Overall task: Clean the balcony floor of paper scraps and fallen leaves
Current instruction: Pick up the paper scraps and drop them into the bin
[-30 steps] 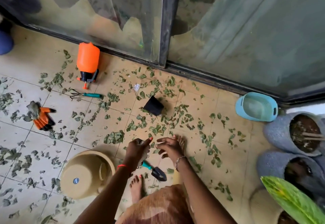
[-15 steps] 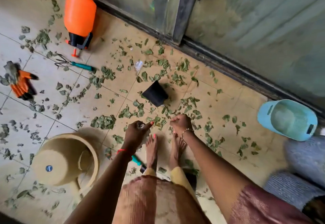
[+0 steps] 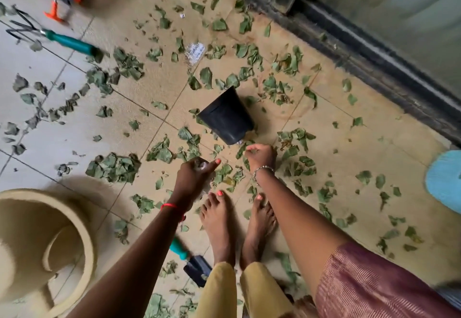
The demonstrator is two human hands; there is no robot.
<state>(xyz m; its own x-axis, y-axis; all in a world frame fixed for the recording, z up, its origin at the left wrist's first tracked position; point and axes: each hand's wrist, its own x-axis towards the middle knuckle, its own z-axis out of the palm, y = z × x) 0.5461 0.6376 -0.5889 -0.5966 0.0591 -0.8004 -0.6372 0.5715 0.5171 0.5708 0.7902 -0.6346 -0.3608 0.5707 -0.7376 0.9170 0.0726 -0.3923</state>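
On the tiled floor [image 3: 159,88], left hand [image 3: 195,176] clutches gathered scraps [image 3: 201,165]; right hand [image 3: 260,155] pinches fallen leaves [image 3: 241,152].

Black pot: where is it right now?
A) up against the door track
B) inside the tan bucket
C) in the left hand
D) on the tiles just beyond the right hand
D: the black pot lies on the tiled floor among leaves, right in front of the right hand.
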